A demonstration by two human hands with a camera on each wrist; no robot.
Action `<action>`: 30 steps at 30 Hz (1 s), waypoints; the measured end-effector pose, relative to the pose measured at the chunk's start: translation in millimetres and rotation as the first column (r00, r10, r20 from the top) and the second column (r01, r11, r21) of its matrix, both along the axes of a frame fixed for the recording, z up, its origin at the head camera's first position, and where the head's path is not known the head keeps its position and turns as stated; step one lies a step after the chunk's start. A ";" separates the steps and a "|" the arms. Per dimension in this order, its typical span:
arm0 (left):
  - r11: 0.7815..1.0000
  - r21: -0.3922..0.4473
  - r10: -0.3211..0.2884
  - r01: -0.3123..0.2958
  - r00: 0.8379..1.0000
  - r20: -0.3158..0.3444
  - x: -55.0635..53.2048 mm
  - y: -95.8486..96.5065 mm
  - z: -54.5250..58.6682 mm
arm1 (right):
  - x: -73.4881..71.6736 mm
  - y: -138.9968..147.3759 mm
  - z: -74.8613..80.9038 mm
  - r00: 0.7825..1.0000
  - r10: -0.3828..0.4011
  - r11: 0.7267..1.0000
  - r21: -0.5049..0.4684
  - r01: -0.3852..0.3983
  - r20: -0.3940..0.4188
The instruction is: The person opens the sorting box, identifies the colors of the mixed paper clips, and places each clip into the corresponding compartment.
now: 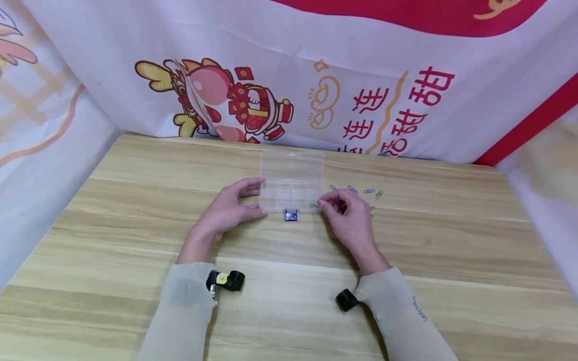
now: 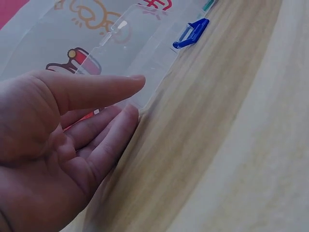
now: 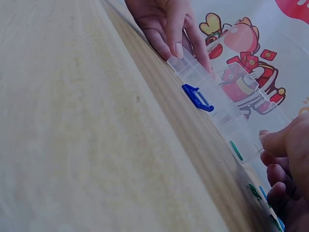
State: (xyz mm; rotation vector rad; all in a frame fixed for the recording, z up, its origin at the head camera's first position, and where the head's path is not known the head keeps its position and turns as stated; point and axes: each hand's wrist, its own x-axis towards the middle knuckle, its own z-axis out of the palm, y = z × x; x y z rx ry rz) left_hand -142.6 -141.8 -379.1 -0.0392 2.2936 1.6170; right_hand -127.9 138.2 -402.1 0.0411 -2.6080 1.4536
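Note:
A clear plastic compartment box (image 1: 283, 196) stands on the table with its lid (image 1: 292, 166) raised at the back and a blue latch (image 1: 291, 215) at the front. My left hand (image 1: 228, 208) rests at the box's left end, thumb at the front corner and fingers at the back; in the left wrist view the thumb (image 2: 104, 91) is straight. A green paper clip (image 3: 236, 150) shows through the wall of the right front compartment. At the box's right end is my right hand (image 1: 347, 215), fingers bent and thumb near the index finger. Whether anything is between those fingertips is hidden.
Several loose blue and green paper clips lie right of the box, among them a blue paper clip (image 1: 369, 190) and a green paper clip (image 1: 379, 194). Behind the wooden table (image 1: 280, 311) hangs a printed cloth (image 1: 384, 50).

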 end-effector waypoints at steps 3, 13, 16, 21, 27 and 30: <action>0.999 -0.035 0.001 -0.001 1.000 -0.007 0.6 2.2 1.3 | 0.1 0.5 -0.2 1.000 -0.006 1.000 -0.001 0.006 0.003; 0.992 -0.122 0.019 -0.019 1.000 -0.002 0.1 8.1 10.0 | -0.5 -1.1 -0.6 1.000 -0.006 1.000 -0.006 0.006 0.009; 0.991 -0.131 0.018 -0.017 1.000 0.009 -1.4 7.7 12.4 | -0.7 -1.2 -1.0 1.000 -0.006 1.000 -0.005 0.006 0.008; 0.991 -0.131 0.014 -0.010 1.000 0.025 -2.2 7.0 14.8 | -0.7 -0.1 -1.6 1.000 -0.014 1.000 0.001 0.014 0.012; 0.991 -0.132 0.013 -0.009 0.999 0.032 -4.2 8.4 16.1 | -0.7 0.8 -1.3 1.000 -0.008 1.000 -0.002 0.008 0.006; 0.991 -0.133 0.010 -0.006 1.000 0.028 -4.9 9.5 16.7 | -0.4 1.0 -0.8 1.000 0.000 1.000 0.000 0.000 -0.004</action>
